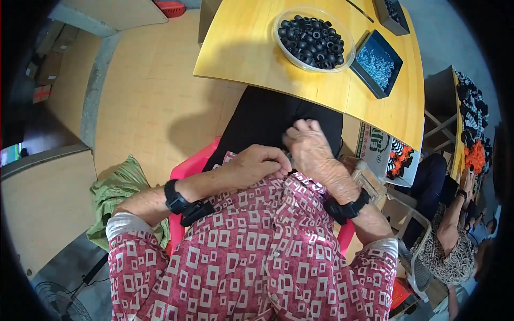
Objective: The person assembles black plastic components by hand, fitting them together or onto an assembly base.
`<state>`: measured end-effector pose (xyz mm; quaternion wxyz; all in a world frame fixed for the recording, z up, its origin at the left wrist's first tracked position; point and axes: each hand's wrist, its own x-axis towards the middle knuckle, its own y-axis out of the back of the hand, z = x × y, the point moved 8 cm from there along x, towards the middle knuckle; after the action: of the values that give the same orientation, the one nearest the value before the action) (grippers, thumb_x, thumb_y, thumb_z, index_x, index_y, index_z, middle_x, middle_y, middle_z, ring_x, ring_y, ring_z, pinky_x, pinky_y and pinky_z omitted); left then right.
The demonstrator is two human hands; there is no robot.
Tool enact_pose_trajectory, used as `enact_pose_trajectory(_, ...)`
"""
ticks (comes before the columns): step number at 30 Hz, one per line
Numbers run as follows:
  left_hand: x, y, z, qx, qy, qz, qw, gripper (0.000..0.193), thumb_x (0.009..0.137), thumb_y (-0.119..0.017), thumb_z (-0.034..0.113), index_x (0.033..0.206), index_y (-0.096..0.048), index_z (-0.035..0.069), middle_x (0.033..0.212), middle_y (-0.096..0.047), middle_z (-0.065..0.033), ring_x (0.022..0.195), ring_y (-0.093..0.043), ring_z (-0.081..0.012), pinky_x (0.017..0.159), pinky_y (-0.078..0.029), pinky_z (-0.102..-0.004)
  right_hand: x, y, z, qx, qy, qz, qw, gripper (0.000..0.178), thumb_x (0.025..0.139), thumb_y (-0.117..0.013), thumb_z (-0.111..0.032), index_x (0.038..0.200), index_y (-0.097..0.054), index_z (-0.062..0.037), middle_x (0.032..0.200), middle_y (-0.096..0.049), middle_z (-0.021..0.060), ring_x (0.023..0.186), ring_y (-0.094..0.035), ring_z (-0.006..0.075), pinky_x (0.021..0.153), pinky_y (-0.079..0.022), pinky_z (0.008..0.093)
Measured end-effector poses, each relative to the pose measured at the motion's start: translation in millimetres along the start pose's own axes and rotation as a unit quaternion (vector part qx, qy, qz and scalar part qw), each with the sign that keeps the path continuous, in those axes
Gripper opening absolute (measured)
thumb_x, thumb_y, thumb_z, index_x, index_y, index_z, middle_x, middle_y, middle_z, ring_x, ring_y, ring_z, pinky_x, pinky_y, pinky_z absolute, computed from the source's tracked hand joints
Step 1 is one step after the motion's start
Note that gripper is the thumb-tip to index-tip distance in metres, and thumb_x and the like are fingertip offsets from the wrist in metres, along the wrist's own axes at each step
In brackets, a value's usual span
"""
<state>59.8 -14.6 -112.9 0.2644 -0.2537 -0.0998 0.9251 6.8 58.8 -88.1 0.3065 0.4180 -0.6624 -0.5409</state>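
Note:
My left hand [258, 165] rests at my lap against the hem of a red and white patterned shirt [246, 235]. Its thumb and fingers are curled together; whatever they may hold is hidden. Just to the right, my right hand [310, 145] is raised a little over my black trousers [262, 115], slightly blurred, with bent fingers drawn in. Anything within them is too small or covered to make out. Past my hands, on the yellow table [235, 51], stand a clear round tub [277, 45] of small black cap-like parts [316, 43] and a black tray [386, 90] of small shiny pieces [375, 67].
Another dark box [393, 24] and a thin dark stick [360, 10] are at the table's far right. I sit on a pink chair [195, 160]. A green sack [120, 187] lies left; a carton [373, 147] stands under the table. Another person [447, 241] sits at right.

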Motion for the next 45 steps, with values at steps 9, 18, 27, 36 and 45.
enact_pose_trajectory(9,-12.8,8.4,0.2,-0.157,0.042,0.047,0.986,0.018,0.097,-0.050,0.012,0.105,-0.062,0.001,0.098,-0.063,-0.0058,0.087,-0.062,-0.0102,0.083,-0.051,-0.0244,-1.7,-28.8,-1.3,0.043,-0.023,-0.058,0.997,0.013,0.074,-0.060,-0.013,0.077,-0.068,-0.0041,0.087,-0.061,0.0102,0.095,-0.055,0.0242,0.083,-0.042,0.0336)
enact_pose_trajectory(18,-9.6,21.1,12.0,-0.230,0.029,0.083,0.969,0.024,0.097,-0.053,0.020,0.110,-0.061,0.002,0.098,-0.063,-0.0050,0.089,-0.061,-0.0104,0.082,-0.052,-0.0243,-13.3,-22.9,-23.2,0.033,-0.038,-0.196,0.979,0.019,0.077,-0.058,-0.011,0.086,-0.068,0.0017,0.095,-0.061,0.0167,0.090,-0.062,0.0285,0.080,-0.052,0.0380)
enact_pose_trajectory(27,-8.6,20.9,14.8,-0.243,0.037,0.071,0.967,0.023,0.097,-0.053,0.020,0.110,-0.061,0.003,0.099,-0.064,-0.0058,0.090,-0.063,-0.0120,0.083,-0.053,-0.0254,-14.0,-15.4,-12.8,0.120,0.002,-0.304,0.945,0.022,0.078,-0.055,-0.011,0.089,-0.067,0.0033,0.094,-0.065,0.0175,0.088,-0.064,0.0345,0.078,-0.052,0.0391)
enact_pose_trajectory(36,-7.5,21.0,15.5,-0.243,0.023,0.070,0.967,0.022,0.097,-0.054,0.019,0.110,-0.061,0.003,0.099,-0.064,-0.0061,0.089,-0.064,-0.0122,0.083,-0.054,-0.0258,-25.4,-26.2,-31.6,-0.015,0.043,-0.292,0.955,0.018,0.079,-0.056,-0.017,0.084,-0.070,-0.0063,0.093,-0.066,0.0118,0.087,-0.064,0.0274,0.073,-0.052,0.0344)
enact_pose_trajectory(45,-1.5,21.2,21.2,-0.250,0.014,0.073,0.965,0.021,0.096,-0.055,0.019,0.109,-0.061,0.003,0.098,-0.065,-0.0062,0.089,-0.064,-0.0127,0.082,-0.054,-0.0259,-27.1,-18.0,-16.3,0.012,0.025,-0.148,0.989,0.022,0.075,-0.059,-0.013,0.092,-0.068,-0.0016,0.096,-0.063,0.0152,0.093,-0.061,0.0287,0.075,-0.053,0.0366)
